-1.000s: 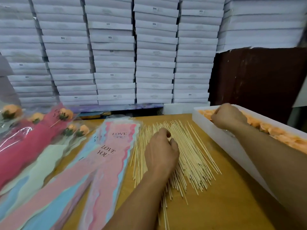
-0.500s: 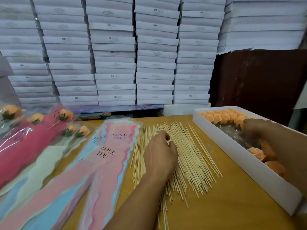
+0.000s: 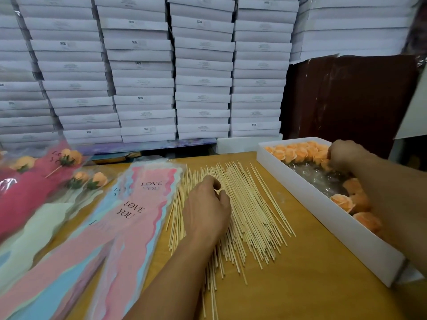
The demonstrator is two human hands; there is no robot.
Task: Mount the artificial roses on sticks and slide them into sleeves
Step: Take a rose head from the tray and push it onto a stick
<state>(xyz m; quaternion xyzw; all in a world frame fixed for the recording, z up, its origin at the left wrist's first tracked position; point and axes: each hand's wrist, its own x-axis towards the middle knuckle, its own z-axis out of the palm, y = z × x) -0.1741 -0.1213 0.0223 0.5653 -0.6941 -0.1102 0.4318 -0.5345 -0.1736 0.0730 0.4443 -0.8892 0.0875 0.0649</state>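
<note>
A loose pile of thin wooden sticks (image 3: 254, 204) lies spread on the wooden table (image 3: 300, 285). My left hand (image 3: 208, 209) rests on the pile, its fingers curled down and pinching at a stick. To the right, a long white box (image 3: 323, 215) holds orange artificial roses (image 3: 298, 153) at its far end and along its right side. My right hand (image 3: 344, 153) reaches into the far end of the box, fingers curled round a rose. Pink and blue "LOVE YOU" sleeves (image 3: 143, 204) lie left of the sticks.
Finished roses in red and pale sleeves (image 3: 23, 192) are heaped at the far left. A wall of stacked white boxes (image 3: 203, 65) rises behind the table, with a dark brown board (image 3: 346, 95) behind the rose box. Crinkled plastic lines the box floor (image 3: 318, 179).
My right hand has shifted from the box's far left corner to the roses further right. My left hand has stayed on the sticks, barely moving.
</note>
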